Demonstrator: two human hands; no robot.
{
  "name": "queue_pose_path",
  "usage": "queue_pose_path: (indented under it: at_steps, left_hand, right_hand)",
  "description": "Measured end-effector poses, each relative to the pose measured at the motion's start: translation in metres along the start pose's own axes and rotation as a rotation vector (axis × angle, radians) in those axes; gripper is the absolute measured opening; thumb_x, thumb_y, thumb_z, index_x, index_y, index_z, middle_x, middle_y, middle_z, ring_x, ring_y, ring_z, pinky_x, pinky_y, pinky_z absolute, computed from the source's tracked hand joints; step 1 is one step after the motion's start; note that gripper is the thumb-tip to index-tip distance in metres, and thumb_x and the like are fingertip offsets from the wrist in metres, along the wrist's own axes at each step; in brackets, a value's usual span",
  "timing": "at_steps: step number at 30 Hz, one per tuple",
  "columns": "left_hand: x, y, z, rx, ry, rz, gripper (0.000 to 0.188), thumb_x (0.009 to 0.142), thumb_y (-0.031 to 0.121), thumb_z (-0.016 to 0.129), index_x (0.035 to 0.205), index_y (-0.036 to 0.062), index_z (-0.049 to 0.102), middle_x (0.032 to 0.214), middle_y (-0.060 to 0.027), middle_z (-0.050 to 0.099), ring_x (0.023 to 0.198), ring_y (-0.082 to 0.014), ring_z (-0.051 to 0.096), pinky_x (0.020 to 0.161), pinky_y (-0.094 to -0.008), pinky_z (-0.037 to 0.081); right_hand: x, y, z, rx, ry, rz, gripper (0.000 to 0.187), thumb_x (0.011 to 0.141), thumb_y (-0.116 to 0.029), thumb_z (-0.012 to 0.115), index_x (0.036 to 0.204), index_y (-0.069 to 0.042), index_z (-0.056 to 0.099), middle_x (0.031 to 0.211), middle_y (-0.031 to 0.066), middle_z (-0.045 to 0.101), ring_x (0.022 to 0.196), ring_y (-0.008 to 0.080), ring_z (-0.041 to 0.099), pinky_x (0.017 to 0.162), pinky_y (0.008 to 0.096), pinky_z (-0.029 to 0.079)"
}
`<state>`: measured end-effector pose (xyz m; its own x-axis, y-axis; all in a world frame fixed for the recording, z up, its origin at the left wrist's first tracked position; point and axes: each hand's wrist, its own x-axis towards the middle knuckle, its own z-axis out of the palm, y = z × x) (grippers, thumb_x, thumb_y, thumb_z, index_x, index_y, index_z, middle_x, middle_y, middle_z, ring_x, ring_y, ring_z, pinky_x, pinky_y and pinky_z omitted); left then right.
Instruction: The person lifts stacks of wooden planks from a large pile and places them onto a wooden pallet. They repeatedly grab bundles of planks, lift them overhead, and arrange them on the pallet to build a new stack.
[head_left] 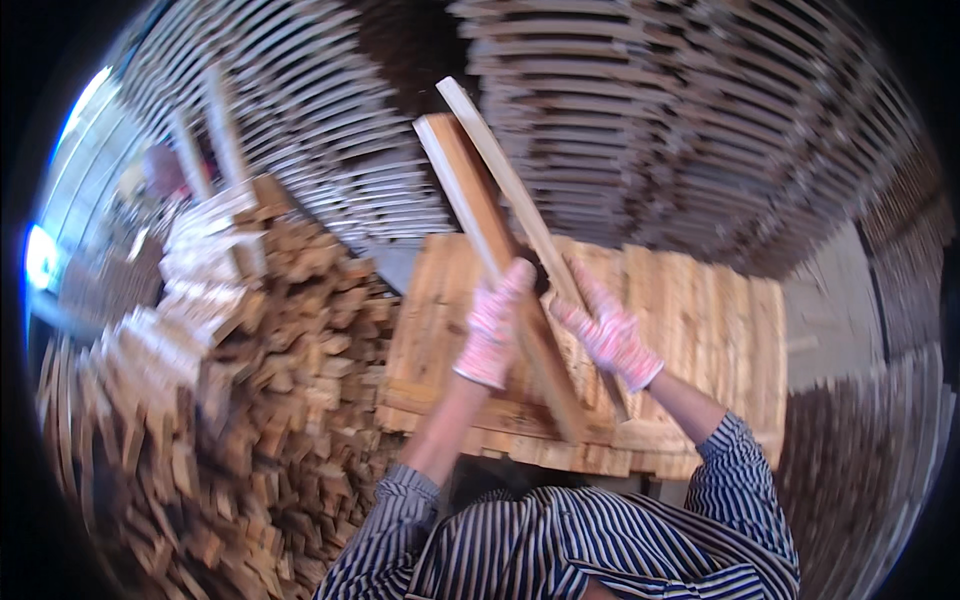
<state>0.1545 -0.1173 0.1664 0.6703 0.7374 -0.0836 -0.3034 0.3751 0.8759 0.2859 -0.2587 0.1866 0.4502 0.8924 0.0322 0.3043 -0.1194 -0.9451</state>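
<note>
Wider board (476,180), one: above the plank surface (700,350), clamped in the gloved left hand (496,325). Narrower board (506,185), one: above the same surface, clamped in the gloved right hand (612,338). Hands: apart, as seen from beside. Handling, my judgement: grip firmly near mid-length, keep ends from knocking. Long axes: roughly parallel; far ends beyond the surface, slanting left, near ends toward the person.

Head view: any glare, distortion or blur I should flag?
Head view: glare washes out the bright patch at the left rim; head view: fisheye distortion bows the stacked slats and leaves the corners black; head view: the lower-right stack looks smeared by blur, while the left hand and right hand are slightly soft but readable.
</note>
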Motion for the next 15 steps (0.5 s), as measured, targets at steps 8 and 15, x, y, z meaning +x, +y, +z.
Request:
queue_pose_path:
  at_steps: [8,15]
  left_hand:
    - [0.110,-0.005,-0.005,0.956,-0.386,-0.083,0.071,0.091,0.054,0.074,0.135,0.0009,0.061,0.118,-0.0118,0.070,0.104,-0.0172,0.066,0.089,-0.0327,0.053]
    - [0.185,-0.062,-0.028,1.875,-0.691,0.126,0.098,0.067,0.054,0.089,0.148,0.0119,0.052,0.139,-0.0160,0.061,0.129,-0.0364,0.057,0.111,-0.0409,0.045]
  right_hand:
    - [-0.071,0.174,-0.260,-0.474,0.157,0.378,0.089,0.071,-0.019,0.085,0.152,-0.013,0.047,0.140,0.0127,0.063,0.126,0.0279,0.061,0.108,0.0360,0.048]
    - [-0.050,0.228,-0.328,-1.077,0.001,0.402,0.094,0.066,-0.014,0.088,0.150,-0.024,0.046,0.151,0.0082,0.052,0.146,0.0320,0.042,0.124,0.0508,0.026]
